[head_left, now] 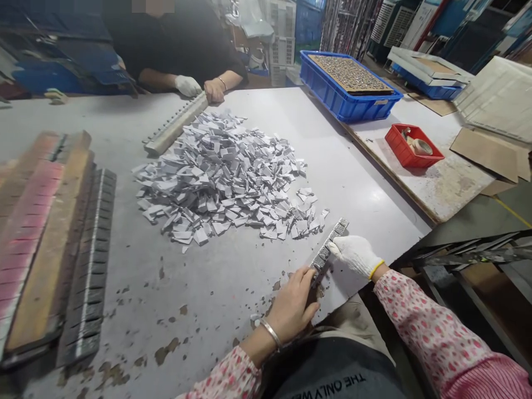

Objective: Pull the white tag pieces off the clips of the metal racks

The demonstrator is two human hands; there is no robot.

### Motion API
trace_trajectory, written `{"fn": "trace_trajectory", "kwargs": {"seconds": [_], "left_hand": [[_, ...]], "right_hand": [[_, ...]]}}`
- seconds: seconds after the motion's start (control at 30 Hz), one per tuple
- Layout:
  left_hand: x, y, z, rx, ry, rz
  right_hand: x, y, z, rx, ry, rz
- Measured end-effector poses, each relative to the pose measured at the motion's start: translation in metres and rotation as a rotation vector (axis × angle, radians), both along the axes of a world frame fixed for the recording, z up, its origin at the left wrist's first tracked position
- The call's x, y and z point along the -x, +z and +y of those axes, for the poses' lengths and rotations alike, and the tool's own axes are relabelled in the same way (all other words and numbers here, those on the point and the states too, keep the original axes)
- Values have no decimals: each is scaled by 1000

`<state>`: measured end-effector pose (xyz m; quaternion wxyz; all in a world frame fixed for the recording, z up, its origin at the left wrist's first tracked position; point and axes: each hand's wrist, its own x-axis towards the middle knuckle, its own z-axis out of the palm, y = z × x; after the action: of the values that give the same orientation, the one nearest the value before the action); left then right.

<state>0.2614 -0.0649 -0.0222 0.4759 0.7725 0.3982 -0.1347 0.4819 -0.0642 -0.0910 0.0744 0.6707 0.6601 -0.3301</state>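
A slotted metal bar (321, 258) lies slantwise near the table's front right edge. My left hand (291, 302), bare with a bracelet at the wrist, has its fingers closed round the bar's near end. My right hand (352, 255), in a white knitted glove with a yellow cuff, has its fingertips pressed together on the upper part of the same bar. Just beyond the bar spreads a large heap of small white-grey folded pieces (233, 177), its nearest pieces close to the bar's far tip.
Across the white table (137, 288), a person's hands hold a long bar (177, 124). Several long slotted boards (45, 238) lie at left. A blue crate (351, 100) and a red tray (415, 158) stand at right.
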Motion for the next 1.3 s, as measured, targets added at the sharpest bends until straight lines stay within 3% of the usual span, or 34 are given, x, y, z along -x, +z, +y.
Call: {"fn": "trace_trajectory", "kwargs": {"seconds": [0.17,0.3,0.37,0.43,0.53,0.63,0.77,0.9,1.03,1.17,1.3], "left_hand": [[3,-2,-4,-14,32,-17],[11,-6,2,54,85,-106],[15,-11,16,86,141,-147],[16,-19,39,12,232,-117],[15,-32,83,-223,350,108],[8,-43,116,-345,393,282],[0,-47,120,-372,420,272],[0,-28,92,-261,347,65],[5,12,68,-4,193,-197],[8,44,54,215,363,-233],[7,46,37,626,564,-434]], "right_hand": [[6,17,29,142,119,16],[13,19,24,115,137,-1],[15,13,14,55,100,-29],[18,4,3,-9,51,-45],[25,-6,-9,-64,11,-31],[35,-5,-12,-75,4,20],[31,12,-7,-10,-63,197],[18,32,-1,-55,-339,532],[23,54,3,-8,-288,927],[35,70,-4,127,-325,1232],[40,78,-20,434,-396,1457]]}}
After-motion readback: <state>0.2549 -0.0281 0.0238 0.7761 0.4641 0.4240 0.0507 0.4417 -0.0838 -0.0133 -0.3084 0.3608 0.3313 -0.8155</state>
